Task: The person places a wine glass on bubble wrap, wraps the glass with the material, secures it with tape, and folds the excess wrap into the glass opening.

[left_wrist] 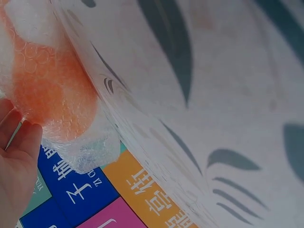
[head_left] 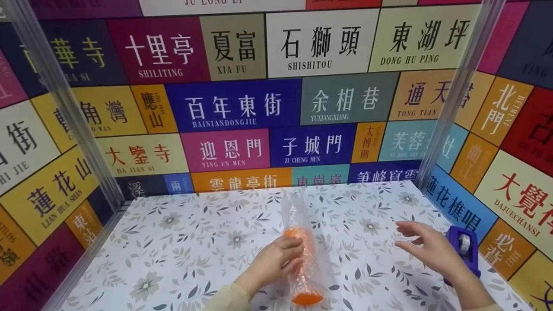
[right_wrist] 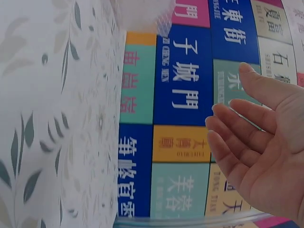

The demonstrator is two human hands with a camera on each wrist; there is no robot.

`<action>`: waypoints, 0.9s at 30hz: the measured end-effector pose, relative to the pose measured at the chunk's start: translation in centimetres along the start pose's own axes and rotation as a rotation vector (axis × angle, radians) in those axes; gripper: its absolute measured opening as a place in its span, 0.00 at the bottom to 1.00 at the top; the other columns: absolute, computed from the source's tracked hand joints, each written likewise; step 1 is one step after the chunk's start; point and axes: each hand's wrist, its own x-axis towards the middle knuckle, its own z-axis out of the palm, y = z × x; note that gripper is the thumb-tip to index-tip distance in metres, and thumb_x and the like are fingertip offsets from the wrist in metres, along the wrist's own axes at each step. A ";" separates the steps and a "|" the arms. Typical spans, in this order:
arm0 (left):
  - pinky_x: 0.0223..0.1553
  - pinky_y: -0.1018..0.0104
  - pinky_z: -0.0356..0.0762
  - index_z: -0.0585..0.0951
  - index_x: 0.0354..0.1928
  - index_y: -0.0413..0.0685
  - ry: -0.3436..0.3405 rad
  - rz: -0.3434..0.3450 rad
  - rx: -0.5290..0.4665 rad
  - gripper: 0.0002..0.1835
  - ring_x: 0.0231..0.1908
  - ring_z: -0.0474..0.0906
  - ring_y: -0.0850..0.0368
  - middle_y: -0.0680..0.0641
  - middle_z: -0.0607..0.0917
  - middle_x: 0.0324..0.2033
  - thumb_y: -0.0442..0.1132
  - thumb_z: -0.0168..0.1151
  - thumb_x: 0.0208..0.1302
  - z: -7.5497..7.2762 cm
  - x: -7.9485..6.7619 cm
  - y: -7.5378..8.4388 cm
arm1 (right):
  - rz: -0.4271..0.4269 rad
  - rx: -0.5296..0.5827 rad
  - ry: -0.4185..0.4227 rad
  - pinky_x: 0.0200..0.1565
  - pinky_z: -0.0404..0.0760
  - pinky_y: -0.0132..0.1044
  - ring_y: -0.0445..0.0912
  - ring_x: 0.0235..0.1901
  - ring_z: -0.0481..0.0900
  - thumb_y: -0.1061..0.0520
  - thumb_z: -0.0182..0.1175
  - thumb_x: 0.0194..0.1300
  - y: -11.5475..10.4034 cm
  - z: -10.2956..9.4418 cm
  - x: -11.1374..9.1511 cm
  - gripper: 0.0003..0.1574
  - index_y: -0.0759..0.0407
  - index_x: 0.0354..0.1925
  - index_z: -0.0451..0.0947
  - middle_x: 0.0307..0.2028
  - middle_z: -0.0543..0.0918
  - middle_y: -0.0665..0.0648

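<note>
A long orange object (head_left: 306,259) wrapped in clear bubble wrap (head_left: 295,211) lies on the table, with a flat orange end facing me. The wrap hides what kind of thing it is. My left hand (head_left: 276,259) holds it from the left side, fingers bent over its upper part. In the left wrist view, the fingertips touch the wrap beside the orange bulk (left_wrist: 52,90). My right hand (head_left: 432,248) hovers apart on the right, fingers loosely bent with nothing between them. Just beyond its wrist sits a purple tape dispenser (head_left: 453,235) with a roll of tape, partly hidden by the forearm.
A white cloth with grey leaves and flowers covers the table (head_left: 194,242). Colourful panels with printed characters (head_left: 233,106) stand behind and at both sides. Clear upright corner posts (head_left: 453,95) rise at the back left and back right.
</note>
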 end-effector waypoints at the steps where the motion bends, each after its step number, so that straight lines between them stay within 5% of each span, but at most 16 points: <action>1: 0.66 0.58 0.67 0.80 0.61 0.51 0.006 0.005 0.002 0.20 0.65 0.69 0.54 0.50 0.76 0.64 0.50 0.51 0.76 0.0 0.0 0.0 | 0.012 -0.007 -0.005 0.44 0.83 0.38 0.57 0.48 0.81 0.49 0.67 0.65 0.3 -0.3 -0.2 0.31 0.64 0.61 0.75 0.51 0.83 0.63; 7: 0.65 0.58 0.68 0.82 0.59 0.53 0.020 0.008 0.002 0.19 0.64 0.70 0.55 0.51 0.76 0.64 0.50 0.50 0.76 0.2 -0.1 -0.2 | 0.058 -0.054 -0.015 0.45 0.83 0.40 0.60 0.50 0.80 0.46 0.67 0.65 2.0 -1.8 -1.1 0.34 0.65 0.61 0.74 0.53 0.82 0.67; 14: 0.64 0.59 0.70 0.85 0.53 0.52 0.065 0.034 -0.016 0.16 0.62 0.73 0.55 0.49 0.79 0.61 0.48 0.52 0.76 0.2 0.0 -0.5 | 0.142 -0.070 0.002 0.48 0.81 0.56 0.65 0.50 0.79 0.42 0.66 0.65 3.7 -3.9 -1.8 0.39 0.68 0.62 0.72 0.55 0.79 0.72; 21: 0.66 0.57 0.67 0.82 0.59 0.54 -0.018 -0.057 -0.068 0.20 0.65 0.69 0.57 0.53 0.76 0.64 0.52 0.49 0.77 0.0 -0.1 -0.4 | 0.209 -0.081 0.015 0.42 0.84 0.41 0.65 0.49 0.79 0.40 0.63 0.67 5.7 -5.5 -2.6 0.39 0.70 0.61 0.72 0.52 0.80 0.72; 27: 0.66 0.57 0.66 0.81 0.60 0.53 -0.011 -0.050 -0.059 0.20 0.65 0.69 0.56 0.52 0.76 0.64 0.51 0.49 0.77 -0.1 -0.2 -0.4 | 0.397 -0.103 0.033 0.40 0.82 0.56 0.64 0.43 0.79 0.39 0.61 0.68 7.3 -6.5 -3.4 0.42 0.74 0.59 0.71 0.44 0.81 0.71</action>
